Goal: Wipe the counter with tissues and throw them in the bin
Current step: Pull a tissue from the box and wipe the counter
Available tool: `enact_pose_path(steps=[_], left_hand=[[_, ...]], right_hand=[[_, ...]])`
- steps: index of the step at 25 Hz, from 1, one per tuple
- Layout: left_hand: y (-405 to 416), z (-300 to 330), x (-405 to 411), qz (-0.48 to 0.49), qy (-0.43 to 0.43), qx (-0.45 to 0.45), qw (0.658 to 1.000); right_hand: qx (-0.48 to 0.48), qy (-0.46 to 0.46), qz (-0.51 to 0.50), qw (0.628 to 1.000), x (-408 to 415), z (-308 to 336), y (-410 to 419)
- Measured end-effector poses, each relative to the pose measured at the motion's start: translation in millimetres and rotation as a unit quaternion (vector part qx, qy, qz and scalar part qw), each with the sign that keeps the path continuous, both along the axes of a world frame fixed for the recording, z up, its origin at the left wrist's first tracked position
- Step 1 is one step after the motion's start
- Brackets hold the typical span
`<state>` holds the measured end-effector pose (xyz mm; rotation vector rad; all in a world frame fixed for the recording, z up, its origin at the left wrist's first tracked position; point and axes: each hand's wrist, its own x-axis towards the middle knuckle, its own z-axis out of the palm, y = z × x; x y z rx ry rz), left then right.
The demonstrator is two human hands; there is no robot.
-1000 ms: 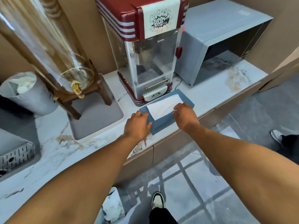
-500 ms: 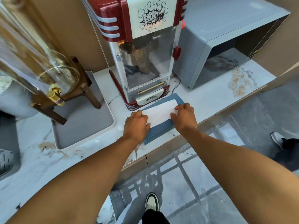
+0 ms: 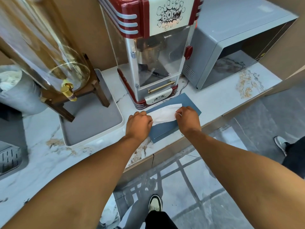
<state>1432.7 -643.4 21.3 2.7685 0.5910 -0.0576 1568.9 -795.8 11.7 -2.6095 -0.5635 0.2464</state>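
Observation:
A flat blue tissue box (image 3: pixel 166 129) lies on the white marble counter (image 3: pixel 219 100), right in front of the popcorn machine. A white tissue (image 3: pixel 165 113) is stretched over the box top. My left hand (image 3: pixel 138 124) pinches its left end and my right hand (image 3: pixel 187 119) pinches its right end. Brown stains (image 3: pixel 247 85) mark the counter at the right and others lie near the front edge (image 3: pixel 140 151). A bin with a white liner (image 3: pixel 109 217) shows at the bottom edge on the floor, mostly hidden by my left arm.
A red popcorn machine (image 3: pixel 155 52) stands behind the box, a grey microwave (image 3: pixel 234 47) to its right. A glass drink dispenser (image 3: pixel 49 60) on a wooden stand sits on a grey tray (image 3: pixel 92 121) at the left. A grey lined bin (image 3: pixel 14 90) stands far left. Another person's shoe (image 3: pixel 280 144) is at the right.
Both hands went from resting on the box to pinching the tissue's two ends, and the tissue has lifted and narrowed. The camera came closer to the counter.

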Motion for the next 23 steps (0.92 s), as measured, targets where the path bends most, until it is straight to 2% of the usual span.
enact_pose_path(steps=[6, 10, 13, 18, 23], left_hand=[[36.9, 10.6, -76.4, 0.035, -0.036, -0.010, 0.999], [71.1, 11.0, -157.2, 0.099, -0.042, -0.009, 0.994], [87.2, 8.2, -211.8, 0.119, -0.031, -0.009, 0.992], [132.7, 1.8, -337.6, 0.185, 0.004, -0.003, 0.983], [159.3, -6.1, -418.8, 0.213, 0.027, 0.022, 0.976]], right_hand=[[-0.025, -0.003, 0.048, 0.999, -70.5, 14.6, 36.7], [-0.016, 0.002, 0.111, 0.994, -143.8, 16.0, 76.1], [-0.034, 0.014, 0.132, 0.991, -189.9, 14.0, 97.2], [0.012, 0.038, 0.217, 0.975, -297.1, 7.0, 156.5], [0.011, 0.062, 0.263, 0.963, -368.4, 0.2, 197.7]])
